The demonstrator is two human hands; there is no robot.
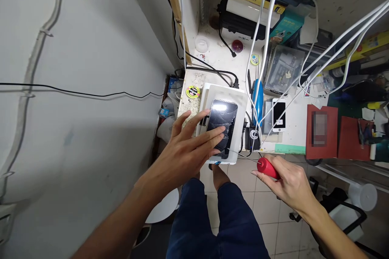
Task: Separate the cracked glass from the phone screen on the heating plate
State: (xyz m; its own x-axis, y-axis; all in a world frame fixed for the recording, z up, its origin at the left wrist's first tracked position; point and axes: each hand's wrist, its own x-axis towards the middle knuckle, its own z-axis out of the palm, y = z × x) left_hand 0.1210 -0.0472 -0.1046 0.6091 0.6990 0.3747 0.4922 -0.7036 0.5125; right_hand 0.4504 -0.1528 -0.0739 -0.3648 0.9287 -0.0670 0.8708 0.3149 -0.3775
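Note:
A phone with a dark, cracked screen lies face up on a pale flat device at the edge of the bench. Across its left and middle part rests my left hand, fingers stretched out and spread, fingertips on the glass. My right hand is wrapped round the red handle of a screwdriver. Its thin metal shaft points left, and the tip meets the phone near its lower right edge. Whether the tip is under the glass or on top, I cannot tell.
White cables hang across the bench. To the right are a blue tool, a white phone, a clear plastic case and red mats. A round yellow-rimmed tin sits left, near the wall.

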